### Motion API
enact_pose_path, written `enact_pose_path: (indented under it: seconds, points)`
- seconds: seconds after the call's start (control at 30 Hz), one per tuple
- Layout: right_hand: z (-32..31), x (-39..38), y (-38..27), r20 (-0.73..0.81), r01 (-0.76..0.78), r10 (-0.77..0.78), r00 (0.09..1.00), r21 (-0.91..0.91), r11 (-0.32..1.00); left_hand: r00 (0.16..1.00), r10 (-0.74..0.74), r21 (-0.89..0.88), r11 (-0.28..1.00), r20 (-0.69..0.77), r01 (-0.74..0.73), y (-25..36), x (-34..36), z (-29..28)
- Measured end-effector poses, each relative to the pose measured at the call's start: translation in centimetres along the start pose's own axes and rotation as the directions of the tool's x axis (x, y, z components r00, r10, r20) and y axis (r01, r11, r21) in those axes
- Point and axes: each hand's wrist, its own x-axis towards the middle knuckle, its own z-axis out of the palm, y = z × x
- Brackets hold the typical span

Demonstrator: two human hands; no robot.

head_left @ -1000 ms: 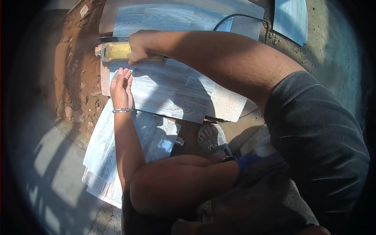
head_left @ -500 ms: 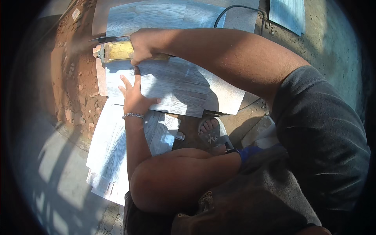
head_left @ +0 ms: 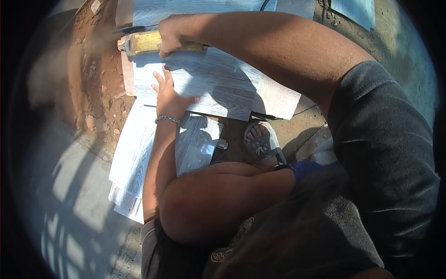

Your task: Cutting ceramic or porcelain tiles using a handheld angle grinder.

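My right hand (head_left: 172, 35) is wrapped round the yellow body of an angle grinder (head_left: 143, 43). The grinder lies across a grey wood-grain tile (head_left: 200, 88), its head toward the left. Its dark disc (head_left: 130, 29) shows along the far side, and dust spreads to the left of it. Close below the grinder, my left hand (head_left: 171, 97) rests flat on the tile with its fingers spread. The palm side of my right hand and the grinder's rear end are partly hidden.
More wood-grain tiles (head_left: 130, 149) lie stacked at the near left, and another tile (head_left: 355, 11) lies at the far right. Reddish rubble and soil (head_left: 100, 93) run along the left. A dark cord (head_left: 264, 5) shows at the top. My sandalled foot (head_left: 260, 139) stands just below the tile.
The whole view has shifted, so hands, grinder and tiles sit higher and slightly right in the picture. Both hands keep their places on the grinder and tile. The dust cloud at left looks thicker.
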Motion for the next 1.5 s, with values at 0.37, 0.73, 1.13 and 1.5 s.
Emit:
enact_pose_path:
  seconds: [0.37,0.73,1.13,1.5]
  points:
    - [-0.3,-1.7,0.2,-0.031,0.035,-0.036,0.999,-0.043,0.998,1.0,0.02,0.046,0.999,0.018,-0.021,-0.6,0.3,-0.2]
    - [-0.7,-4.8,1.3,0.034,-0.085,0.086,0.996,-0.026,0.996,0.999,-0.025,0.038,0.999,0.033,0.024,-0.7,0.4,0.1]
    - [-1.0,-4.9,0.8,0.071,-0.129,0.131,0.989,-0.034,0.991,0.996,-0.042,0.038,0.998,0.073,0.039,-0.7,0.6,0.0]
    - [-1.1,-6.9,2.6,0.067,-0.106,0.108,0.992,-0.033,0.994,0.995,-0.051,0.046,0.998,0.082,0.047,-0.4,0.5,0.0]
